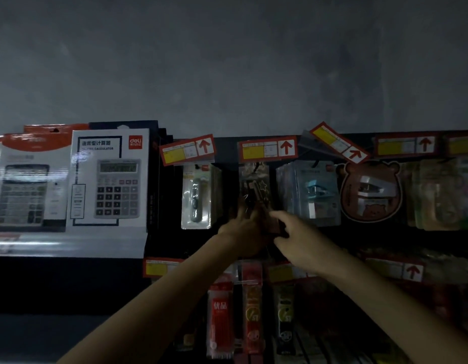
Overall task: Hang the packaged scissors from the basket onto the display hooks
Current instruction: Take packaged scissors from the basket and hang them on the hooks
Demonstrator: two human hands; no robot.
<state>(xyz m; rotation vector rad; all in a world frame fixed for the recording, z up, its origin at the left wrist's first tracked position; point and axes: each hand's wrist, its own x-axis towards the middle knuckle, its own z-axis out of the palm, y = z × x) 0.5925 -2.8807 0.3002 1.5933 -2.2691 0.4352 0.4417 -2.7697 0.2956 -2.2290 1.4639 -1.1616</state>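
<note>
Plastic film over a printed card wraps the packaged scissors (254, 185), which hang in the top row of the dark display panel (227, 179), just below a red-and-yellow price tag (267, 149). The left grip (240, 232) sits at the pack's lower edge with its fingers closed on that edge. The right grip (301, 239) is beside it, forefinger and thumb parted around something dark, and the dim light hides whether it holds anything. The basket is out of view.

The step in hand looks like seating the pack on its hook, which is hidden behind the tag. To do it well, the person should keep the card flat and square to the panel and slide its top hole fully back. They should let go only once it hangs plumb between the slim glossy blister pack (196, 197) on the left and the stapler packs (310, 193) on the right. The thin card probably bends easily, so a light steadying hold from below suits it better than a push. Stiff white calculator boxes (109, 177) stand further left.
</note>
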